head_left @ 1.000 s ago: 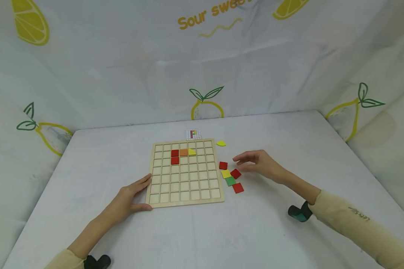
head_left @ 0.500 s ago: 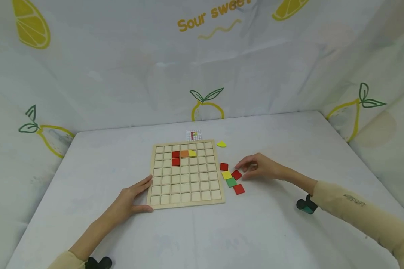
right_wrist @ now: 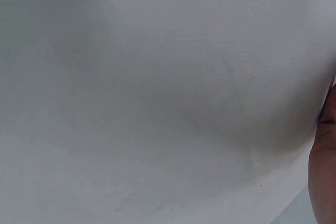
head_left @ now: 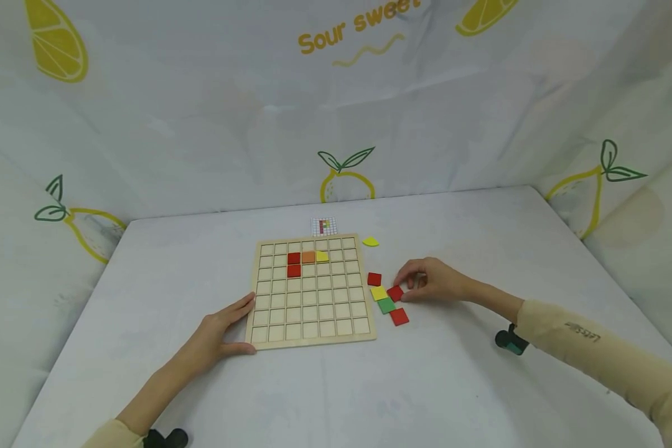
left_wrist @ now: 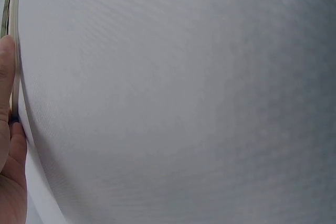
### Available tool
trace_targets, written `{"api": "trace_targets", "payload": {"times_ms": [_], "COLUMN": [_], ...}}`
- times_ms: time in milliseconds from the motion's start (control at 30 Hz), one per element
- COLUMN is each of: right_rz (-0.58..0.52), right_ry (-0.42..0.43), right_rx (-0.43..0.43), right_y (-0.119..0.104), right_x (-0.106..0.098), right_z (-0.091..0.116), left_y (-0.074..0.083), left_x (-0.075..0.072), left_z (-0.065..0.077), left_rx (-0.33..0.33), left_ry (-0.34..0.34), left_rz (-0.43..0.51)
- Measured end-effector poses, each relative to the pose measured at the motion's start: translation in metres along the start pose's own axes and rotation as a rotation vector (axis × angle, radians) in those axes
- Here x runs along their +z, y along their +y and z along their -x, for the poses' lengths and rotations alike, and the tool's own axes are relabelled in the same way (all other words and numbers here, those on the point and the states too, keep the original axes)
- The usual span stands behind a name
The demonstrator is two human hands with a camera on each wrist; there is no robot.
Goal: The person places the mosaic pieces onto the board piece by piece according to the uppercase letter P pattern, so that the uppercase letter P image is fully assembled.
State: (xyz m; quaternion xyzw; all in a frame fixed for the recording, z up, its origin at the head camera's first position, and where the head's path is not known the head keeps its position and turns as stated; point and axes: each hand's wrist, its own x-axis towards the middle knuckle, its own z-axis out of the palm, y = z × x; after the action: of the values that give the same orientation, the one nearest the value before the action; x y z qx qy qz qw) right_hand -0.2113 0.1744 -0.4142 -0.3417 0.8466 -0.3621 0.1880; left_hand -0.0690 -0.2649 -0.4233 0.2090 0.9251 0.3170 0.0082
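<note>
A wooden grid board (head_left: 311, 346) lies flat on the table, with two red square tiles, an orange tile and a yellow rounded tile in its upper cells. At its lower left corner, my left hand (head_left: 214, 333) rests with extended fingers along the left edge and thumb by the front edge; in the left wrist view only part of this hand (left_wrist: 11, 156) shows. Right of the board, my right hand (head_left: 434, 281) has thumb and index fingertips at opposite sides of a red square tile (head_left: 395, 293), pinching it at table level. The right wrist view shows one digit, no tile.
Beside the board lie another red tile (head_left: 374, 279), a yellow square tile (head_left: 378, 293), a green tile (head_left: 387, 305) and a lower red tile (head_left: 399, 317). A yellow rounded piece (head_left: 371, 241) lies farther back. A small printed pattern card (head_left: 324, 226) sits behind the board.
My right hand has come down and slightly left, its thumb and index finger closing in on the red tile. The left hand stays at the board's corner.
</note>
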Motion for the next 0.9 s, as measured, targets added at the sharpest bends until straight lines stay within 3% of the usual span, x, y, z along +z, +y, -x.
{"api": "trace_targets", "payload": {"times_ms": [400, 900], "right_rz": [-0.1, -0.19], "right_ry": [0.056, 0.12], "right_rx": [0.019, 0.108], "right_y": [0.0014, 0.0049], "right_x": [-0.0023, 0.0027], "right_z": [0.0053, 0.0095], "left_y": [0.003, 0.0005], "left_x": [-0.0008, -0.0001], "left_z": [-0.0004, -0.0005], "left_rx": [-0.003, 0.011], "left_ry": [0.001, 0.006], "left_rz": [0.003, -0.012]}}
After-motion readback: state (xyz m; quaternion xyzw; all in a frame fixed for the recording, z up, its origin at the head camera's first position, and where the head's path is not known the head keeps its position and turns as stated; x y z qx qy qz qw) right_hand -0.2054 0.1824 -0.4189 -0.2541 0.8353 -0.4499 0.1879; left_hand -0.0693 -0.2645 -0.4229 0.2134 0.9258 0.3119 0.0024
